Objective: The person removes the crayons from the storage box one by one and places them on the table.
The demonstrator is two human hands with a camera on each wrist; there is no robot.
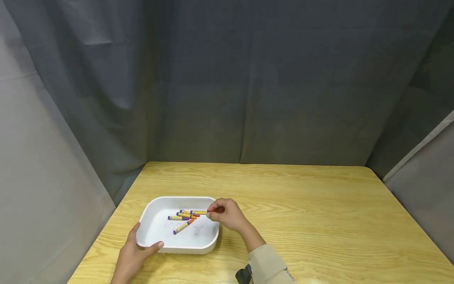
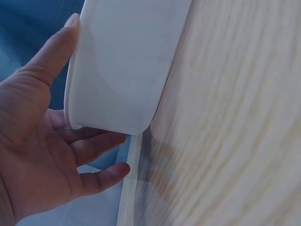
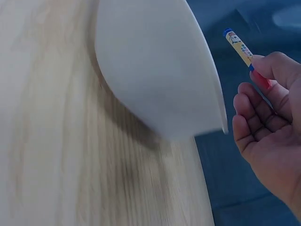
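Note:
A white tray (image 1: 153,221) sits on the wooden table near its front left, with several yellow-wrapped crayons (image 1: 182,221) lying inside. My left hand (image 1: 136,248) grips the tray's near left corner, thumb on the rim and fingers under the outer wall (image 2: 117,70). My right hand (image 1: 221,213) hovers at the tray's right rim and pinches one end of a crayon (image 1: 199,212), which points left over the tray. In the right wrist view that crayon (image 3: 239,47) sticks up from the fingertips (image 3: 268,70) beside the tray wall (image 3: 160,66).
The wooden table (image 1: 301,213) stretches wide to the right and back of the tray. Grey curtains close off the back and sides. The table's left edge runs near the tray.

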